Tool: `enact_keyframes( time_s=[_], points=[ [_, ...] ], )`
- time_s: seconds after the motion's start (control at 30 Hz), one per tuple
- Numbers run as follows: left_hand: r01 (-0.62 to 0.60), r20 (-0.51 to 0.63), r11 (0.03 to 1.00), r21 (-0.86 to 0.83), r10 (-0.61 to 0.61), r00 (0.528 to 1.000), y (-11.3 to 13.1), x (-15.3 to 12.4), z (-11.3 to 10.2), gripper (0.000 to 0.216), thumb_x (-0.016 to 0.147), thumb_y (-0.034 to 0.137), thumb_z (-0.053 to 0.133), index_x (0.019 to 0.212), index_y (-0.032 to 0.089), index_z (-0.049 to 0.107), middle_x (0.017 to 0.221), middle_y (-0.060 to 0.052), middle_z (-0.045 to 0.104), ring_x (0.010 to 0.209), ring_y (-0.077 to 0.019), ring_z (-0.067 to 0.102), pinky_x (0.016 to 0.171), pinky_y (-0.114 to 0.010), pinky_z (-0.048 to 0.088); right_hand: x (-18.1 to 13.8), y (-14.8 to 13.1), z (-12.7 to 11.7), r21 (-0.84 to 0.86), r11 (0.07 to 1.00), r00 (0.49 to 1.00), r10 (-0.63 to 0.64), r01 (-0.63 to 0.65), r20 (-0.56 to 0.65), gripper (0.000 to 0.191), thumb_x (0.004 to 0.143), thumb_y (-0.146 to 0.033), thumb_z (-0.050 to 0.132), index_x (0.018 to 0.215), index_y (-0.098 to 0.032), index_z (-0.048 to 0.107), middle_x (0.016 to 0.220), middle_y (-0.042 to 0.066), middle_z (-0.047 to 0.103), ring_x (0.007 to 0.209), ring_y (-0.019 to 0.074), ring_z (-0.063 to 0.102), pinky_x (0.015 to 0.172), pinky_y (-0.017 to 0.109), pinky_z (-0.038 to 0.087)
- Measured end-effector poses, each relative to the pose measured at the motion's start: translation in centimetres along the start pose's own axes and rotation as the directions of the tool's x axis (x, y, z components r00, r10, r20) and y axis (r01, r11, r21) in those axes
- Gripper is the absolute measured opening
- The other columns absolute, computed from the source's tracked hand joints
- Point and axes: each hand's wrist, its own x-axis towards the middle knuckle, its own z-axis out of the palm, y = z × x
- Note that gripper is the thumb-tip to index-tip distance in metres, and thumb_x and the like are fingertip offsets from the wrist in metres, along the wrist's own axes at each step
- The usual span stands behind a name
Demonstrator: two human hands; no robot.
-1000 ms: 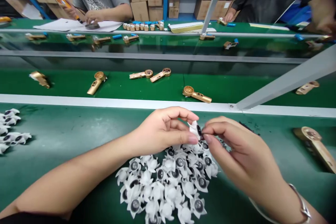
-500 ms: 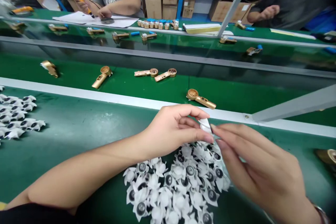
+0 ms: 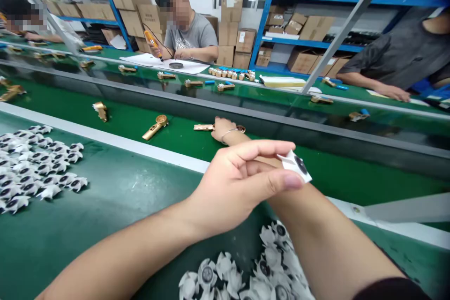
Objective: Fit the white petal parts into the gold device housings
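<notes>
My left hand (image 3: 239, 178) is raised over the green bench and pinches a small white fan-shaped part (image 3: 295, 165) with a dark round centre between thumb and fingers. Beneath it my right arm stretches forward across the white rail (image 3: 140, 143). My right hand (image 3: 222, 127), a bracelet on its wrist, is closed over a gold handle-shaped housing (image 3: 203, 127) lying on the green belt (image 3: 116, 119); its fingers are mostly hidden. A heap of the same white parts (image 3: 253, 276) lies near the bottom edge.
Rows of white parts (image 3: 35, 159) lie at left. More gold housings (image 3: 154, 127) (image 3: 101, 110) rest on the belt. Across the line a person in a grey shirt (image 3: 191, 33) holds an orange tool (image 3: 151, 40); another person's arm (image 3: 386, 89) rests at right. Slanted metal struts (image 3: 337, 37) cross above.
My right hand has let go of the white part and reached forward onto the belt to a gold housing. My left hand keeps the part. The view has tilted up.
</notes>
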Motion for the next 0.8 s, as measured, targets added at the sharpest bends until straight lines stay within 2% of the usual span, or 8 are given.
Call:
enact_keyframes(
  time_s=[0.1,0.17,0.3,0.37,0.43,0.57,0.67,0.8],
  points=[
    [0.057,0.016,0.998,-0.033,-0.056,0.998,0.5,-0.3,0.1,0.034,0.076,0.016,0.085,0.109,0.021,0.077,0.095,-0.003,0.080,0.093,-0.0155,0.076,0.090,-0.025,0.061,2.1,-1.7,0.6,-0.025,0.999,0.999,0.033,-0.032,0.030,0.038,0.097,-0.039,0.063,0.128,-0.017,0.061,0.126,0.010,0.063,0.107,0.0220,0.065,0.090,0.044,0.057],
    [0.060,0.022,0.997,-0.044,-0.060,0.998,0.7,-0.4,0.2,0.035,0.076,0.019,0.086,0.109,0.021,0.077,0.093,-0.003,0.079,0.092,-0.0158,0.076,0.089,-0.026,0.061,1.2,-1.8,0.1,-0.020,1.000,1.000,0.013,-0.012,0.007,0.037,0.097,-0.039,0.063,0.127,-0.016,0.061,0.125,0.010,0.064,0.107,0.0220,0.065,0.091,0.044,0.056],
    [0.058,0.031,0.998,-0.023,-0.057,0.998,0.9,-0.3,0.4,0.035,0.075,0.022,0.087,0.109,0.020,0.076,0.090,-0.004,0.079,0.093,-0.0174,0.076,0.087,-0.026,0.060,-5.7,-0.2,-3.3,0.055,0.997,0.995,-0.045,0.050,-0.084,0.043,0.094,-0.036,0.064,0.132,-0.017,0.058,0.121,0.013,0.066,0.104,0.0226,0.066,0.089,0.039,0.055],
    [0.064,0.030,0.998,0.009,-0.064,0.997,1.0,-0.3,0.5,0.035,0.075,0.022,0.087,0.108,0.019,0.076,0.090,-0.004,0.079,0.092,-0.0184,0.076,0.085,-0.027,0.061,-10.7,1.1,-5.5,0.117,0.991,0.995,-0.051,0.061,-0.087,0.033,0.094,-0.032,0.059,0.123,-0.016,0.062,0.114,0.011,0.070,0.098,0.0215,0.068,0.082,0.034,0.056],
    [0.054,0.028,0.997,0.062,-0.056,0.998,1.0,-0.3,0.5,0.033,0.076,0.024,0.086,0.107,0.019,0.076,0.092,-0.004,0.078,0.092,-0.0188,0.075,0.085,-0.029,0.061,-15.8,2.3,-7.2,0.215,0.974,0.994,-0.058,0.077,-0.091,0.027,0.088,-0.033,0.065,0.111,-0.018,0.066,0.104,0.006,0.073,0.091,0.0207,0.070,0.076,0.031,0.057],
    [0.026,0.009,0.964,0.266,-0.029,1.000,0.5,-0.3,0.4,0.034,0.074,0.022,0.087,0.107,0.019,0.078,0.096,-0.005,0.077,0.088,-0.0172,0.073,0.080,-0.028,0.063,-23.6,3.9,-8.1,0.355,0.933,0.950,0.062,0.054,-0.307,0.056,0.064,-0.044,0.089,0.111,-0.021,0.069,0.098,0.004,0.076,0.074,0.0195,0.072,0.062,0.028,0.059],
    [0.008,0.031,0.908,0.419,-0.023,0.999,-0.3,-0.5,0.6,0.034,0.070,0.021,0.089,0.103,0.018,0.080,0.102,-0.006,0.076,0.084,-0.0165,0.073,0.076,-0.026,0.064,-26.2,3.7,-7.7,0.357,0.933,0.918,0.102,0.045,-0.383,0.055,0.062,-0.046,0.091,0.108,-0.023,0.073,0.093,0.004,0.076,0.067,0.0186,0.071,0.059,0.028,0.060],
    [-0.054,0.088,0.845,0.531,0.009,0.996,-1.4,-0.9,1.0,0.039,0.066,0.024,0.092,0.104,0.019,0.081,0.101,-0.006,0.079,0.083,-0.0174,0.076,0.078,-0.026,0.066,-27.0,3.3,-6.9,0.339,0.938,0.916,0.072,0.072,-0.395,0.048,0.066,-0.047,0.089,0.106,-0.027,0.073,0.088,0.002,0.076,0.066,0.0175,0.069,0.058,0.026,0.059]
  ],
)
